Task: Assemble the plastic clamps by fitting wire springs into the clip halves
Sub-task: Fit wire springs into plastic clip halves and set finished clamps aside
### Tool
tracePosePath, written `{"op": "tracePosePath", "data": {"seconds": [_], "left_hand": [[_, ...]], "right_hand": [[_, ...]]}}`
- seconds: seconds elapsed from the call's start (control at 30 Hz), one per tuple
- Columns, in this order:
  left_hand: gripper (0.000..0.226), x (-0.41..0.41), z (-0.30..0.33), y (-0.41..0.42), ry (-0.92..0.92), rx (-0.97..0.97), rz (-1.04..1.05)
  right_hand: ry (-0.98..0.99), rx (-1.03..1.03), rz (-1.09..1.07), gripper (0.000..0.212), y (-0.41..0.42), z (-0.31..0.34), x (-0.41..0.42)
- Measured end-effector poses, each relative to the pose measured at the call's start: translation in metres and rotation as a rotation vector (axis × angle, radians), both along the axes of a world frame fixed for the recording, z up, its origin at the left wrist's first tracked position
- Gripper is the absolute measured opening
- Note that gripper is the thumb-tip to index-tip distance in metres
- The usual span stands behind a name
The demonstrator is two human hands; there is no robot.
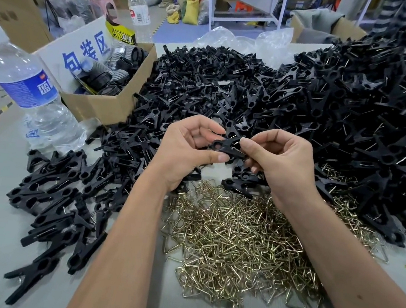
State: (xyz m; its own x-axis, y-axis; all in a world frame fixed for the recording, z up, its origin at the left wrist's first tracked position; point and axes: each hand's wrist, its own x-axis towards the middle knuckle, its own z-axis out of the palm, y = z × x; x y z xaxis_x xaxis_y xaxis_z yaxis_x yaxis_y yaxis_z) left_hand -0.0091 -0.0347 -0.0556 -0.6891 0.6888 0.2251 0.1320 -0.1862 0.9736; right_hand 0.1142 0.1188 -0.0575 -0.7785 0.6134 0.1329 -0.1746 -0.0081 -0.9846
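Two clip halves mated in hand, above the spring heap.

The clip halves (228,146) are pinched by the left hand (189,149) and the right hand (279,160), above the wire springs (237,241). Judgement: align pivot rings squarely before seating a spring; no spring visible in either hand.
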Motion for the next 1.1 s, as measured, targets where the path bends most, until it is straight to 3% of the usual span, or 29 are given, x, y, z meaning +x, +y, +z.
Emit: {"op": "tracePosePath", "data": {"seconds": [0.2,0.33,0.4,0.5,0.57,0.63,0.73,0.87,1.0,1.1], "left_hand": [[0.042,-0.004,0.012,-0.01,-0.076,0.201,0.149],[0.04,-0.009,0.021,-0.02,-0.141,0.388,0.115],[0.038,-0.01,0.022,-0.021,-0.138,0.426,0.092],[0.036,-0.01,0.021,-0.02,-0.14,0.424,0.095],[0.036,-0.01,0.018,-0.017,-0.139,0.391,0.117],[0.035,-0.008,0.015,-0.013,-0.14,0.362,0.122],[0.035,-0.005,0.011,-0.007,-0.133,0.319,0.127],[0.038,-0.005,0.006,-0.001,-0.112,0.248,0.162],[0.037,-0.005,0.003,0.0,-0.128,0.23,0.169],[0.035,-0.007,0.003,-0.001,-0.136,0.232,0.153]], "right_hand": [[-0.049,0.038,-0.051,0.012,0.0,-0.002,-0.003],[-0.05,0.083,0.435,0.012,-0.012,0.003,-0.006],[-0.041,0.117,0.529,0.012,-0.015,0.004,-0.006],[-0.151,0.622,0.316,0.006,-0.012,0.004,-0.007],[-0.313,1.0,0.341,0.017,-0.016,0.005,-0.009],[-0.474,1.23,0.43,0.031,-0.023,0.005,-0.012],[-0.41,1.133,0.475,0.02,-0.025,0.005,-0.013],[-0.264,0.745,0.369,0.012,-0.014,0.005,-0.006],[-0.169,0.411,0.44,0.007,-0.004,0.009,0.001],[-0.177,0.481,0.498,0.016,-0.002,0.008,0.003]]}}
